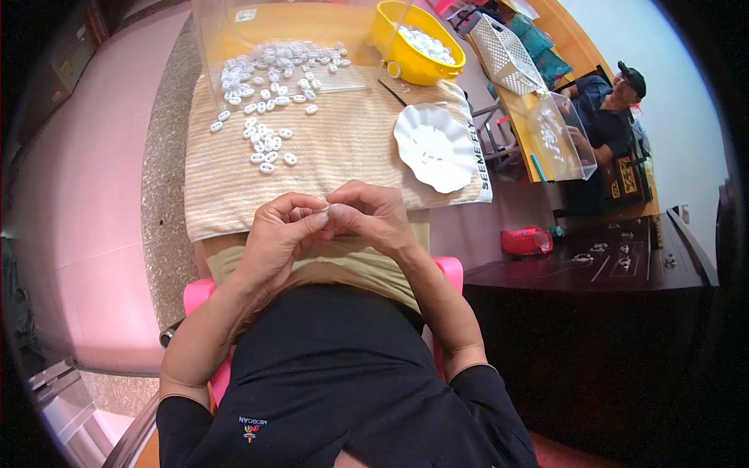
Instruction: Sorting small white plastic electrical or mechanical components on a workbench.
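Note:
My left hand (282,228) and my right hand (370,218) meet at the fingertips just in front of the towel's near edge. Both are closed in a pinch on a small whitish piece (324,207), mostly covered by the fingers. Beyond them, on a beige striped towel (335,156), lies a small group of white oval pieces with two dark holes each (267,145). A larger heap of the same pieces (285,56) spreads from the opening of a clear plastic box (204,39). Right of these, a white scalloped dish (449,168) holds several tiny dark bits.
A yellow tub (427,72) of white pieces stands at the back right, near a thin dark stick (392,92). Farther right, a person in a dark cap (605,109) sits by a clear tray (581,160) and a white basket (511,58). Pink chair arms (449,273) flank me.

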Tool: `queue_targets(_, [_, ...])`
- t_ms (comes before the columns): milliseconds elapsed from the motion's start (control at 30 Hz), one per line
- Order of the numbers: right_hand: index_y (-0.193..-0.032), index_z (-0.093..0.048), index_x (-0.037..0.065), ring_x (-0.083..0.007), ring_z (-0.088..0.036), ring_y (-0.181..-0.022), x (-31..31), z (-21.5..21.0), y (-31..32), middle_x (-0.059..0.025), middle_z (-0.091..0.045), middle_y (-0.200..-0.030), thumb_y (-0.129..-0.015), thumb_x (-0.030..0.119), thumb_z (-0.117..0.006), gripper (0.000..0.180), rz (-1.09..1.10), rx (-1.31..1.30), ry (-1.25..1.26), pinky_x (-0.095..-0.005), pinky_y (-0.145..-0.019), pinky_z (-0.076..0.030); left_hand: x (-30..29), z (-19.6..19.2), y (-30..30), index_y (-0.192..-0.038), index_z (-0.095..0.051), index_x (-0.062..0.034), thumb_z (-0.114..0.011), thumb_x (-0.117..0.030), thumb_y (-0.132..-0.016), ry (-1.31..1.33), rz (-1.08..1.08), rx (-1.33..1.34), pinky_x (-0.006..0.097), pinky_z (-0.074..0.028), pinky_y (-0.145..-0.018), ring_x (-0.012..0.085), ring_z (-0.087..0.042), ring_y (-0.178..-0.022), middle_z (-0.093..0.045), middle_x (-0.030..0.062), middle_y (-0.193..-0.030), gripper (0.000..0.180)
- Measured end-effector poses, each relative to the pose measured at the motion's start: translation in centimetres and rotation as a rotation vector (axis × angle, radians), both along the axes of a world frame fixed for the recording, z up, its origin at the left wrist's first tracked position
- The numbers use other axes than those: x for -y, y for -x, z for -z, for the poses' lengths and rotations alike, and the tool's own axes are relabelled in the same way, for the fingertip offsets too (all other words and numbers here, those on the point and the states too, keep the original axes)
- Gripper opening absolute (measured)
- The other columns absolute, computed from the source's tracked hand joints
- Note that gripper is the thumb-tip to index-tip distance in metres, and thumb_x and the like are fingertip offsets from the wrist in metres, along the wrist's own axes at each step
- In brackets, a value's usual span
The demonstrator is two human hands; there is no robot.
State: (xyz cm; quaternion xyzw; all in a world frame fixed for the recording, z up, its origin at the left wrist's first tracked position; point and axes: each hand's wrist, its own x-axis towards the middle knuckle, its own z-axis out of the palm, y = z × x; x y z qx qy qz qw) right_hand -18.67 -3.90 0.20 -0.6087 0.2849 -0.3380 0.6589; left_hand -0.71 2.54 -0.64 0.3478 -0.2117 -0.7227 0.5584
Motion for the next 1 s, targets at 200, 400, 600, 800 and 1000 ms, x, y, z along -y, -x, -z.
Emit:
queue_targets(200, [-0.102, -0.065, -0.005, -0.0133, -0.067, -0.078, 0.0, -0.4, 0.1, -0.0081, -0.067, -0.089, -0.090, 0.005, -0.065, 0.016, -0.007, 0.053, -0.103, -0.0241, -0.067, -0.057, -0.2, -1.5, -0.1, -0.101, -0.065, -0.0011, -0.066, -0.005, -0.088, -0.036, 0.048, 0.026, 0.025, -0.057, -0.073, 0.0134, -0.066, -0.078, -0.068, 0.0080, -0.089, 0.014])
queue_targets(400, [-0.102, -0.066, -0.005, -0.0125, -0.066, -0.078, 0.0, -0.5, 0.1, -0.0075, -0.067, -0.089, -0.090, 0.004, -0.065, 0.016, -0.031, 0.048, -0.057, -0.0235, -0.067, -0.056, 0.0, -0.6, -0.3, -0.102, -0.064, -0.0004, -0.065, -0.008, -0.090, -0.013, 0.069, -0.024, 0.025, -0.057, -0.074, 0.0132, -0.066, -0.079, -0.068, 0.0077, -0.089, 0.014])
queue_targets(600, [-0.102, -0.066, -0.005, -0.0142, -0.063, -0.084, 0.3, -0.9, 1.2, -0.0076, -0.065, -0.094, -0.087, 0.001, -0.066, 0.016, -0.072, 0.037, -0.106, -0.0246, -0.076, -0.051, 0.0, -0.9, -0.1, -0.104, -0.062, 0.0000, -0.066, -0.006, -0.088, -0.033, 0.091, -0.043, 0.026, -0.057, -0.073, 0.0137, -0.066, -0.080, -0.067, 0.0078, -0.089, 0.017])
queue_targets(800, [-0.099, -0.068, -0.001, -0.0108, -0.062, -0.077, 4.4, -3.2, 6.4, -0.0029, -0.067, -0.084, -0.081, -0.004, -0.065, 0.018, 0.266, -0.562, 0.573, -0.0239, -0.070, -0.049, -0.2, -1.2, 0.1, -0.107, -0.063, -0.0002, -0.067, -0.003, -0.087, -0.065, 0.105, -0.044, 0.027, -0.058, -0.073, 0.0137, -0.066, -0.080, -0.067, 0.0072, -0.088, 0.021])
queue_targets(1000, [-0.100, -0.067, 0.000, -0.0209, -0.068, -0.071, 10.0, -3.5, 10.2, -0.0128, -0.069, -0.080, -0.078, 0.008, -0.068, 0.023, 0.321, -1.064, 0.804, -0.0313, -0.068, -0.053, -0.4, -1.0, 0.3, -0.104, -0.064, -0.0006, -0.068, -0.004, -0.086, -0.049, 0.140, -0.022, 0.027, -0.057, -0.073, 0.0129, -0.066, -0.079, -0.067, 0.0062, -0.088, 0.019])
